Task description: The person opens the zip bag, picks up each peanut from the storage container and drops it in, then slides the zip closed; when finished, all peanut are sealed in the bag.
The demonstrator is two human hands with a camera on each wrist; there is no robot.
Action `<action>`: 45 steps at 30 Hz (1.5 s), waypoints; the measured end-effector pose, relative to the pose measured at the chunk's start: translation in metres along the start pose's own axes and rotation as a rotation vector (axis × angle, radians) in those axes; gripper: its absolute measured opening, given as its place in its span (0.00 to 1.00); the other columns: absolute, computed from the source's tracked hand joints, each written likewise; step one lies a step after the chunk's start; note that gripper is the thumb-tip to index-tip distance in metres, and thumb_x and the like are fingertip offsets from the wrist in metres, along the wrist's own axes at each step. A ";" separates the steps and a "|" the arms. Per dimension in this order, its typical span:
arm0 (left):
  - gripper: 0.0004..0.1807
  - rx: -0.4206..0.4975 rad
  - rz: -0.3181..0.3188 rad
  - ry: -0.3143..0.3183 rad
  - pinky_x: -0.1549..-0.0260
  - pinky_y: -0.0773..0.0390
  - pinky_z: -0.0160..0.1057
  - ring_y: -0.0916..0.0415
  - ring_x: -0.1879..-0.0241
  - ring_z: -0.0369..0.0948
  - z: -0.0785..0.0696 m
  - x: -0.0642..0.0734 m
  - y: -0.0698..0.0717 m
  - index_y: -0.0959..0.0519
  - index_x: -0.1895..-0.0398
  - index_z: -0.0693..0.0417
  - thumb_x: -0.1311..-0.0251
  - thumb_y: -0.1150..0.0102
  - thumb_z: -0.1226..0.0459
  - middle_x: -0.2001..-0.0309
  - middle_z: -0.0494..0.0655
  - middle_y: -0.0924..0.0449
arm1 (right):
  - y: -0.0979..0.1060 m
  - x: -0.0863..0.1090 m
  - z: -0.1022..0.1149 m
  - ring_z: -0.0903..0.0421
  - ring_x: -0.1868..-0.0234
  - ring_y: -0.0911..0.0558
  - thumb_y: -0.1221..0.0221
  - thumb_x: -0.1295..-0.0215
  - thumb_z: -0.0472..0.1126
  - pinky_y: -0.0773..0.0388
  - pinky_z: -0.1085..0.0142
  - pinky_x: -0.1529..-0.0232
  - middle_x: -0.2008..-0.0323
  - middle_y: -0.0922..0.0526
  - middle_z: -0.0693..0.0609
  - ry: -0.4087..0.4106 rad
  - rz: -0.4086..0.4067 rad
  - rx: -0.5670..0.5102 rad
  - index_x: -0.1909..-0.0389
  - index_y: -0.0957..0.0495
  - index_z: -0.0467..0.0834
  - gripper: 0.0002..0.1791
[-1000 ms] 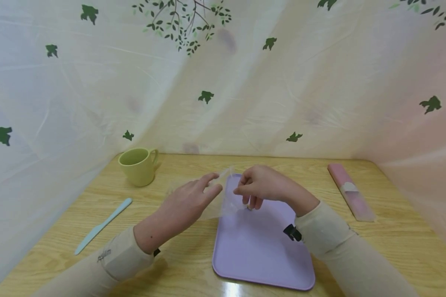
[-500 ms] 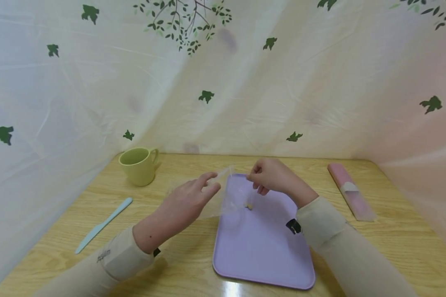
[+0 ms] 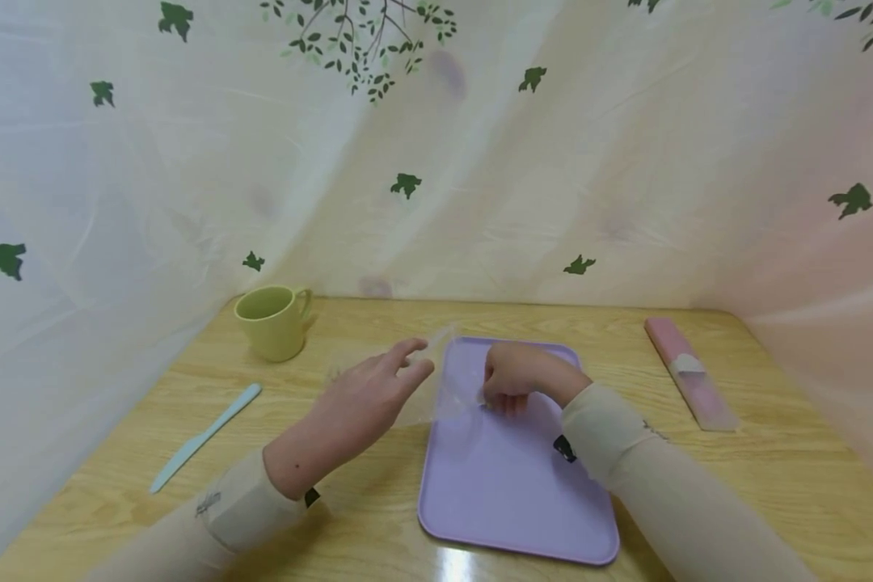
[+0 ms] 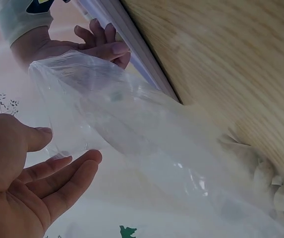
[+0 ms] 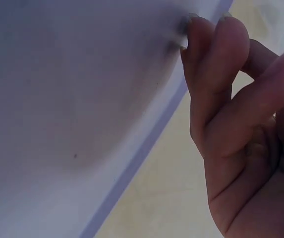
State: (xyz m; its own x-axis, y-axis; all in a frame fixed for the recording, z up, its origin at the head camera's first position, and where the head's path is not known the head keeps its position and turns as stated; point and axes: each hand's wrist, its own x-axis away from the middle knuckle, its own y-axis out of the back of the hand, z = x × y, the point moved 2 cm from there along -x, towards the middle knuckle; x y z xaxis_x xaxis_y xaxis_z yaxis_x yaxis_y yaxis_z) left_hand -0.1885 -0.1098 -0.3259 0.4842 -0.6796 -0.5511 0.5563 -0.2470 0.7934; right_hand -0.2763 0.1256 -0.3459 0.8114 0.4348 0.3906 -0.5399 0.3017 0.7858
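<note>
My left hand (image 3: 356,396) holds the mouth of a clear plastic bag (image 4: 146,134), its thumb and fingers set apart at the bag's edge. Several rounded beige pieces (image 4: 275,191), perhaps nuts, lie toward the bag's far end; their kind is unclear. The bag reaches over the left edge of a lilac tray (image 3: 516,493). Over the tray's upper part, my right hand (image 3: 518,376) is lowered with bent fingers, the tips close to the surface. A small piece (image 3: 484,406) shows there beside the fingertips. Whether they pinch anything is hidden.
A yellow-green mug (image 3: 271,327) stands at the back left, and a pale blue table knife (image 3: 205,438) lies in front of it. On the right lies a long pink case (image 3: 687,372). A leaf-patterned curtain (image 3: 436,162) surrounds the wooden table (image 3: 364,517).
My right hand rose off the tray, uncovering small beige pieces, then came down again over them. My left hand and the bag have stayed nearly still. The head view shifted slightly.
</note>
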 end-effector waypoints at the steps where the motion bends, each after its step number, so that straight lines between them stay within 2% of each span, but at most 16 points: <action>1: 0.19 0.004 0.002 0.000 0.75 0.14 0.40 0.09 0.60 0.46 0.000 0.000 0.000 0.25 0.46 0.53 0.35 0.37 0.77 0.38 0.56 0.18 | -0.001 -0.001 0.001 0.59 0.81 0.17 0.35 0.32 0.36 0.16 0.66 0.76 0.78 0.12 0.51 0.005 0.008 -0.007 0.74 0.13 0.42 0.10; 11: 0.19 0.009 0.010 -0.013 0.75 0.14 0.40 0.09 0.60 0.46 0.000 0.001 -0.004 0.25 0.46 0.52 0.36 0.37 0.77 0.39 0.56 0.17 | -0.004 0.000 0.001 0.58 0.79 0.14 0.36 0.28 0.36 0.13 0.65 0.73 0.76 0.11 0.48 0.009 0.029 -0.050 0.70 0.14 0.40 0.09; 19: 0.18 0.018 0.025 -0.011 0.71 0.12 0.40 0.09 0.59 0.47 0.001 0.000 -0.003 0.25 0.46 0.52 0.34 0.38 0.77 0.38 0.57 0.18 | 0.005 0.008 -0.008 0.58 0.76 0.14 0.39 0.28 0.42 0.15 0.65 0.71 0.74 0.11 0.50 0.007 -0.009 -0.024 0.67 0.14 0.41 0.11; 22: 0.18 0.018 0.033 -0.014 0.70 0.11 0.40 0.09 0.59 0.47 0.002 0.000 -0.002 0.25 0.46 0.53 0.34 0.37 0.77 0.38 0.57 0.18 | 0.012 0.014 -0.007 0.56 0.74 0.13 0.41 0.26 0.43 0.13 0.64 0.70 0.72 0.11 0.49 0.004 -0.034 -0.046 0.65 0.14 0.41 0.12; 33: 0.17 0.016 0.020 -0.006 0.67 0.10 0.40 0.08 0.58 0.47 0.005 0.002 0.001 0.25 0.47 0.53 0.34 0.36 0.77 0.38 0.57 0.18 | 0.033 0.043 0.023 0.50 0.68 0.11 0.42 0.19 0.45 0.11 0.62 0.67 0.61 0.09 0.43 0.081 -0.148 -0.133 0.53 0.16 0.37 0.15; 45: 0.19 0.006 -0.001 -0.018 0.70 0.12 0.39 0.08 0.59 0.46 0.007 0.001 0.003 0.26 0.48 0.53 0.36 0.36 0.78 0.38 0.58 0.18 | 0.028 0.055 0.054 0.55 0.70 0.12 0.41 0.20 0.47 0.11 0.62 0.68 0.66 0.10 0.50 0.153 -0.205 -0.144 0.57 0.16 0.41 0.13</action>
State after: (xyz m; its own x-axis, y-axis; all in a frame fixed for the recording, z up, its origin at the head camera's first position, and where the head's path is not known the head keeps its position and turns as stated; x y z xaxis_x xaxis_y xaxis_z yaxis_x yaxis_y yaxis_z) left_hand -0.1912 -0.1153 -0.3224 0.4712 -0.6918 -0.5472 0.5528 -0.2519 0.7944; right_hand -0.2349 0.1123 -0.2765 0.8696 0.4719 0.1455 -0.4035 0.5090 0.7603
